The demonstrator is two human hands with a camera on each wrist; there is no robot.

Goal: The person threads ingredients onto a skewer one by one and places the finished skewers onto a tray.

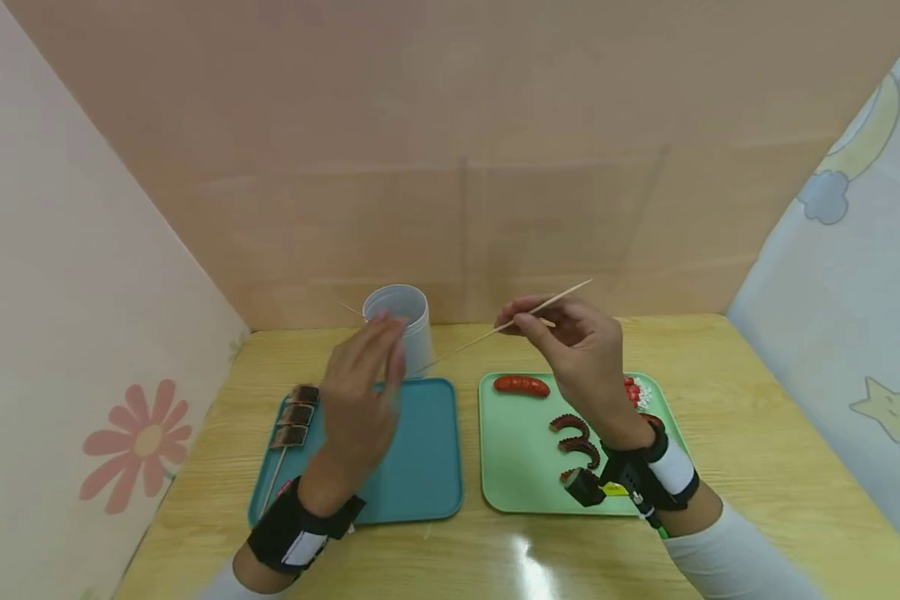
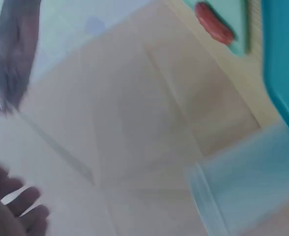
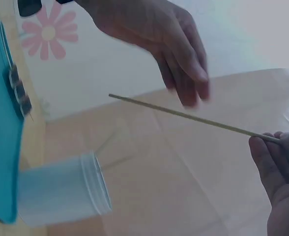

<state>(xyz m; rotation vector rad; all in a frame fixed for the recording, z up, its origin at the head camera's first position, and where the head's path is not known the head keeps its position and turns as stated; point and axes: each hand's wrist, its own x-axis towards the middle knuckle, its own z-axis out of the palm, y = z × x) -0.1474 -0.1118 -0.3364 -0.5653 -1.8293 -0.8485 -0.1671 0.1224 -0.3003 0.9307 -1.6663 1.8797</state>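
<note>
My right hand [image 1: 577, 342] pinches a thin wooden skewer [image 3: 184, 115] between thumb and fingers, above the green tray [image 1: 521, 492]. One end of the skewer slants down leftward, towards the white cup [image 3: 61, 191]. My left hand [image 1: 363, 396], slightly blurred, is raised over the blue tray [image 1: 427, 467] in front of the cup, its fingers extended and holding nothing. In the right wrist view, a gap shows between those fingers and the skewer. Thin sticks poke out of the cup's mouth; the cup's inside is mostly hidden.
Dark brown squarish pieces [image 1: 292, 417] on a stick lie along the blue tray's left side. The green tray bears a red sausage [image 1: 521, 385], curled tentacles [image 1: 570, 423], a dark green-edged chunk [image 1: 585, 487] and red-and-white bits [image 1: 633, 392], partly behind my right wrist. Walls [image 1: 450, 233] enclose the table.
</note>
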